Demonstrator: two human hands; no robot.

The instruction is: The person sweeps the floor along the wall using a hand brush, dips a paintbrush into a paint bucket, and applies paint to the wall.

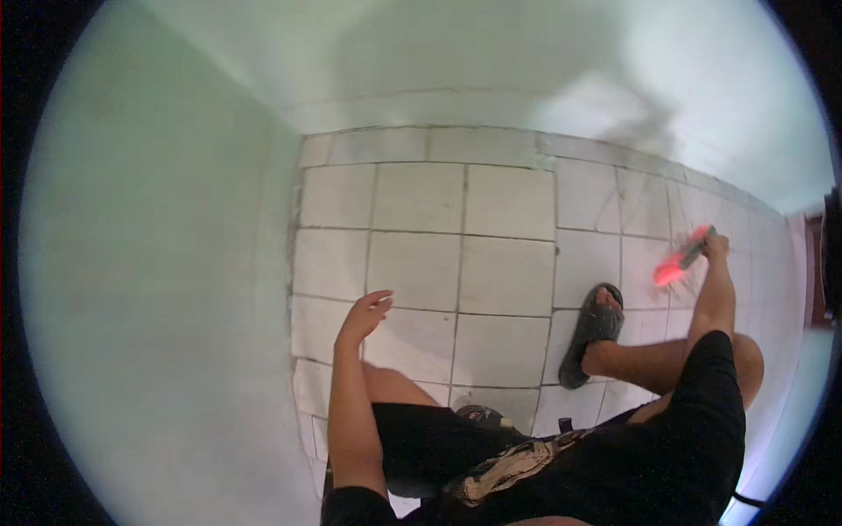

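Because the scene is viewed from above, a black shirt (605, 473) with a pale print is seen nearest, along the lower edge, with black shorts (412, 447) beside it on the left. At the lower right, a short length of black cable (748, 501) is seen. Between the legs, a dark rounded shape (478, 413) is partly hidden by the clothing. The right knee (748, 361) is bent outward, and a dark slipper (576, 352) is worn on the right foot, which is planted on the floor.

Farther off, 2 bare hands are shown. The left hand (366, 317) is held over the floor at left of centre, its fingers loosely curled and nothing grasped. The right hand (717, 245) is extended far to the right, its fingers closed around a small red-and-grey tool (693, 252). The tool is tilted, its bright red end pointed down and left; its outline is blurred, and whether the floor is touched cannot be told.

Beneath everything, a floor of pale square tiles (509, 203) is crossed by dark joints. It is bordered by a pale green left wall (149, 263) and a whitish-green far wall (386, 96), on which a broad shadow (482, 44) is cast.
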